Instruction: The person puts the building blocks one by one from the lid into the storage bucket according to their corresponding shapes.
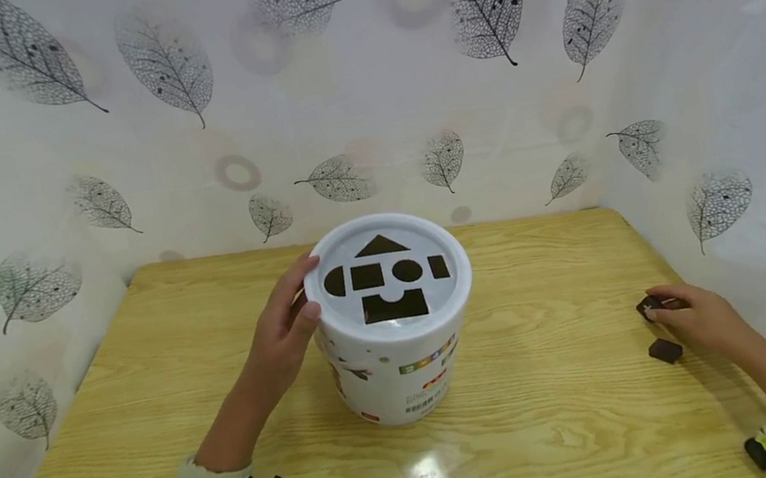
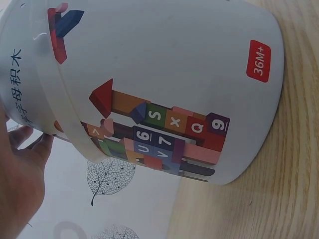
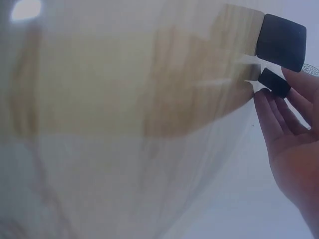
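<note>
A white bucket point(image 1: 395, 381) stands upright on the table; its white lid point(image 1: 381, 227) has several cut-outs, among them a triangle, a circle and a square. My left hand point(image 1: 278, 320) rests against the lid's left rim, thumb and fingers spread along the edge. Far to the right, my right hand point(image 1: 700, 317) pinches a small dark block point(image 3: 274, 82) between thumb and fingertips, at the tabletop. Another dark block point(image 1: 665, 350) lies just in front of it, nearer me. Fingers partly cover the pinched block, so its full shape is hidden.
The wood-grain table point(image 1: 557, 413) reaches back to a pale leaf-printed curtain point(image 1: 368, 106), which also hangs along both sides. Printed letter and number blocks point(image 2: 164, 134) decorate the bucket's side. Light glares off the table in front of the bucket.
</note>
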### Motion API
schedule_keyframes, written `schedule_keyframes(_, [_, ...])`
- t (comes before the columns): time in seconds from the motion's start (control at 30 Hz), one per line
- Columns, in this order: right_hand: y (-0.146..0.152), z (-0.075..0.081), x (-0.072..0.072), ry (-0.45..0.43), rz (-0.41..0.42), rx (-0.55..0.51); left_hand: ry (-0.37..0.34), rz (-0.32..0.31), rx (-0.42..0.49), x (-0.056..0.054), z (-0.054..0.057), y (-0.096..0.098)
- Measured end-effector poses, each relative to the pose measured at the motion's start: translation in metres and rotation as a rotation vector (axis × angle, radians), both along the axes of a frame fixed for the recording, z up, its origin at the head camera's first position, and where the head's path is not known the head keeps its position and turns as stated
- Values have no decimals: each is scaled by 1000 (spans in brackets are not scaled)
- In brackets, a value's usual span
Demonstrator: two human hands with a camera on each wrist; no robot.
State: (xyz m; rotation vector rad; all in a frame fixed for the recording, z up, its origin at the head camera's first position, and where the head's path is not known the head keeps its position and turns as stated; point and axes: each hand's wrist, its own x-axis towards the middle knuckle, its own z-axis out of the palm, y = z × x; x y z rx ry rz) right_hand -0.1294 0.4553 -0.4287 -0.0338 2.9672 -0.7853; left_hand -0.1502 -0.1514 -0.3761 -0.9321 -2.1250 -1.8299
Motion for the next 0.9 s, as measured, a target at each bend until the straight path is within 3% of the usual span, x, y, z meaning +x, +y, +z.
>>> schedule_keyframes(0.57, [4,-1,3,4,3,-10,17,-6,22,0,1,1])
schedule_keyframes(0.8, [-8,7,1,1,-29,-46,23,-19,32,1,2,2])
schedule_keyframes(0.9, [-19,15,-1,45,-22,-36,24,-17,30,1,2,3])
